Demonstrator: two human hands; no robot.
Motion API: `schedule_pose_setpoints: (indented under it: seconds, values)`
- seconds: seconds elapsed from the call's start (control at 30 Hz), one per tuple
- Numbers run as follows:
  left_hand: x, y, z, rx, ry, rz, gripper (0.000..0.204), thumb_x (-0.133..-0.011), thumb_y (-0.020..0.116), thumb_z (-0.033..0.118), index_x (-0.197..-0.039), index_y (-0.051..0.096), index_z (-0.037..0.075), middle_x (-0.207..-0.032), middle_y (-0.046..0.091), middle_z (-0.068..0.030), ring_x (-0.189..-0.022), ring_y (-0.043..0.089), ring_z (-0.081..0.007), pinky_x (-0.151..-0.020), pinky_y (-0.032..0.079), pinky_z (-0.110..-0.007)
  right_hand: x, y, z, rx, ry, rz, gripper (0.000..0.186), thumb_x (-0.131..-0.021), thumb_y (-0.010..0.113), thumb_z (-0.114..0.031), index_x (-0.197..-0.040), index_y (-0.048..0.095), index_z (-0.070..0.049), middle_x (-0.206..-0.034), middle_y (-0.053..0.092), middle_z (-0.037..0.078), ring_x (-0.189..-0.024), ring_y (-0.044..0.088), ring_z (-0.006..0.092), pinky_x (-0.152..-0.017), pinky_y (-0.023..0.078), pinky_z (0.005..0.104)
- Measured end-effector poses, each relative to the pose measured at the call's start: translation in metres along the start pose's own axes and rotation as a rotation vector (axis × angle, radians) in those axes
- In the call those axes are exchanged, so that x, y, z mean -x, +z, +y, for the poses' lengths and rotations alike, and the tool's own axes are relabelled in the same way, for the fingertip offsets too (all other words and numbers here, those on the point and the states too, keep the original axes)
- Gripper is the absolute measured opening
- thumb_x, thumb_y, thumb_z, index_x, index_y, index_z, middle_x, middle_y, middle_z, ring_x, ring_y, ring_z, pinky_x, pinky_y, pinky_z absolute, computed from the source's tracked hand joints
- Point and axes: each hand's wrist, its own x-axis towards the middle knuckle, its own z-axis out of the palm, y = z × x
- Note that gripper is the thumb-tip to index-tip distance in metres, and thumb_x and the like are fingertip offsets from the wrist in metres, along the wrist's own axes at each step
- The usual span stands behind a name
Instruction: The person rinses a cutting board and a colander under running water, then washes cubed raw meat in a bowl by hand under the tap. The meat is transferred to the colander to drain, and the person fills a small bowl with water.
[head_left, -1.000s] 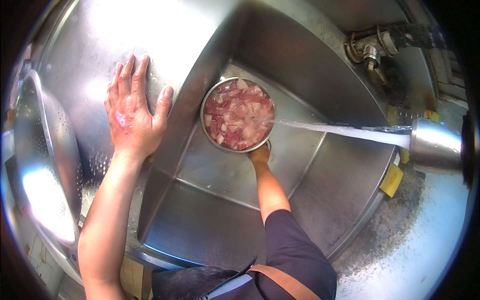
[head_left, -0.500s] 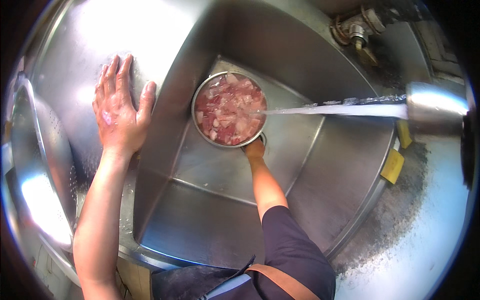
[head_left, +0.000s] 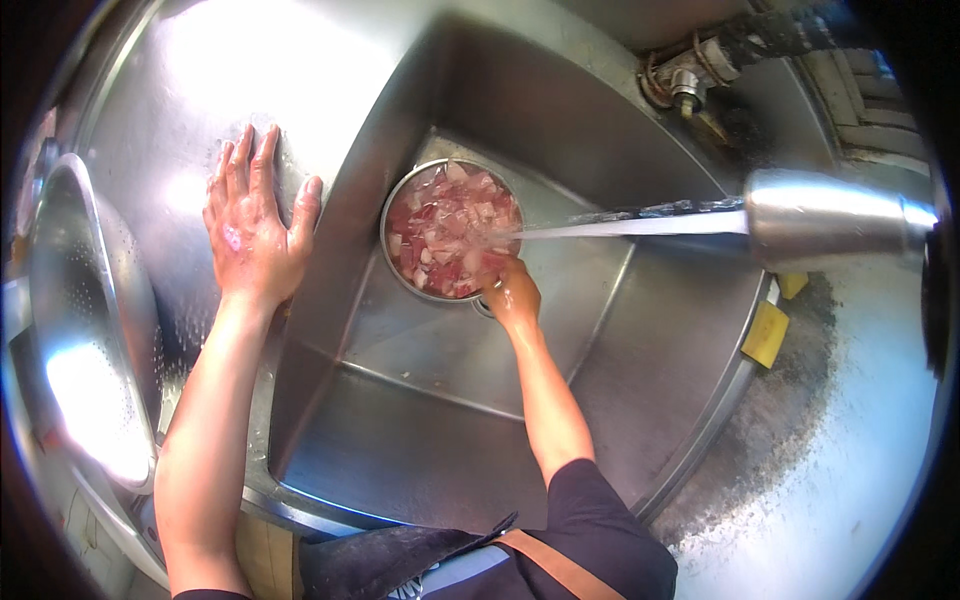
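Observation:
A round metal pot (head_left: 386, 246) stands on the sink floor, filled with water and chunks of raw meat (head_left: 452, 222), pink with pale fatty bits. My right hand (head_left: 513, 293) reaches over the pot's near right rim. Its fingertips dip among the meat, so whether they grip a piece is hidden. Water runs from a metal faucet (head_left: 835, 218) into the pot. My left hand (head_left: 255, 232) lies flat on the steel drainboard left of the basin, fingers stretched out, holding nothing.
Steel basin walls (head_left: 560, 100) surround the pot. A large perforated metal colander (head_left: 120, 290) leans at the far left. Yellow sponges (head_left: 766, 335) sit on the basin's right edge. Valve fittings (head_left: 688, 85) and a dark pipe are at the upper right.
My right hand has risen from beside the pot's outer wall to over its rim, fingers now in the meat. The view has shifted slightly; my left hand stays flat on the steel.

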Motion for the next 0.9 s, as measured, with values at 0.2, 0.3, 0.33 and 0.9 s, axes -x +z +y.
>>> schedule_pose_setpoints:
  seconds: [0.2, 0.3, 0.33, 0.9]
  values:
    - [-0.002, -0.003, 0.006, -0.006, -0.006, -0.022, 0.063, -0.089, 0.054, 0.045, -0.142, 0.039, 0.015, -0.149, 0.033, -0.0121, -0.140, 0.026, -0.0333, -0.113, 0.021, -0.050, -0.126, -0.008, -0.049, 0.052, -0.023, -0.189, 0.034, -0.087, 0.058, -0.033, -0.093, 0.068, -0.001, -0.096, 0.066, 0.024, -0.092, 0.063, 0.0416, -0.079, 0.049, 0.0482]
    - [-0.003, -0.006, 0.005, -0.015, -0.012, -0.018, 0.065, -0.089, 0.054, 0.046, -0.143, 0.038, 0.015, -0.150, 0.033, -0.0116, -0.140, 0.025, -0.0324, -0.114, 0.019, -0.049, -0.132, -0.040, -0.086, 0.035, 0.057, -0.098, 0.038, -0.090, 0.054, -0.034, -0.084, 0.068, 0.001, -0.088, 0.064, 0.028, -0.084, 0.064, 0.0438, -0.074, 0.048, 0.0495]
    - [-0.004, -0.006, 0.007, -0.005, -0.005, -0.016, 0.065, -0.089, 0.054, 0.046, -0.143, 0.038, 0.015, -0.150, 0.032, -0.0116, -0.141, 0.025, -0.0322, -0.114, 0.019, -0.048, -0.129, -0.042, -0.080, 0.037, 0.007, -0.064, 0.040, -0.090, 0.054, -0.035, -0.082, 0.068, 0.002, -0.086, 0.063, 0.029, -0.082, 0.064, 0.0443, -0.073, 0.047, 0.0497]
    - [0.077, -0.034, -0.021, 1.145, -0.198, -0.042, 0.047, -0.097, 0.048, 0.034, -0.130, 0.051, 0.001, -0.132, 0.052, -0.0148, -0.130, 0.041, -0.0291, -0.111, 0.028, -0.041, -0.113, -0.261, -0.109, -0.109, -0.022, 0.413, 0.049, -0.092, 0.053, -0.043, -0.087, 0.066, 0.004, -0.092, 0.070, 0.018, -0.078, 0.068, 0.0344, -0.066, 0.054, 0.0407]
